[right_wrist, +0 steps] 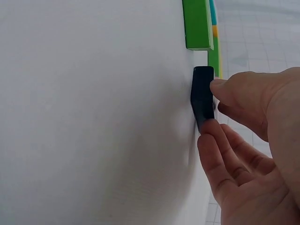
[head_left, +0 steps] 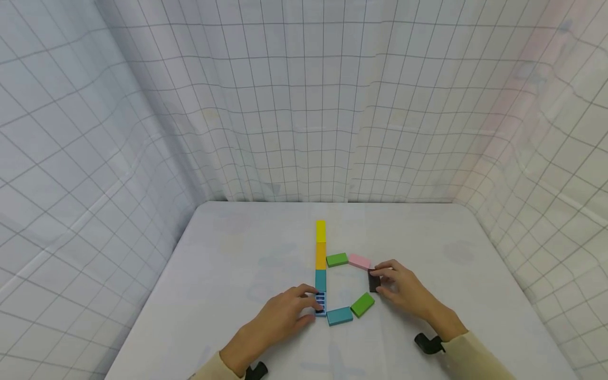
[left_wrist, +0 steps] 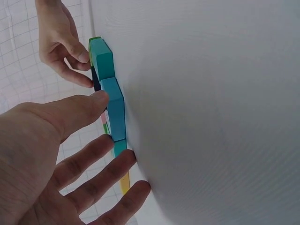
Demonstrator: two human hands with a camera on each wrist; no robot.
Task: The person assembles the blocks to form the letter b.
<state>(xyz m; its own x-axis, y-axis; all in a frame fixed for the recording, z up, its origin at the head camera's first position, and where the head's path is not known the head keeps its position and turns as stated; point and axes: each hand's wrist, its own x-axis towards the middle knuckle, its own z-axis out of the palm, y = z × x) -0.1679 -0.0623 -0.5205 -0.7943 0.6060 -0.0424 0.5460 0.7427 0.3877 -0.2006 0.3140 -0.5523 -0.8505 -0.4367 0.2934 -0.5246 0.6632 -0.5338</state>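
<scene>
My left hand (head_left: 287, 311) rests its fingertips at a light blue block (head_left: 321, 303) with a ladder-like pattern on top. In the left wrist view its fingers (left_wrist: 124, 159) are spread beside that block. My right hand (head_left: 404, 287) pinches a black block (head_left: 374, 281) between thumb and fingertips, low over the table. Above the left hand, a teal block (head_left: 320, 280), an orange block (head_left: 320, 256) and a yellow block (head_left: 321, 231) continue a straight column. A curve of blocks bows out to the right: green (head_left: 337, 259), pink (head_left: 359, 261), the black one, another green block (head_left: 363, 304) and a blue-teal block (head_left: 339, 316).
A white table (head_left: 228, 264) lies under the blocks. White grid-patterned curtains (head_left: 285, 105) hang behind it and on both sides. A black strap-like device (head_left: 429, 344) sits at the right wrist, another (head_left: 256, 370) at the left.
</scene>
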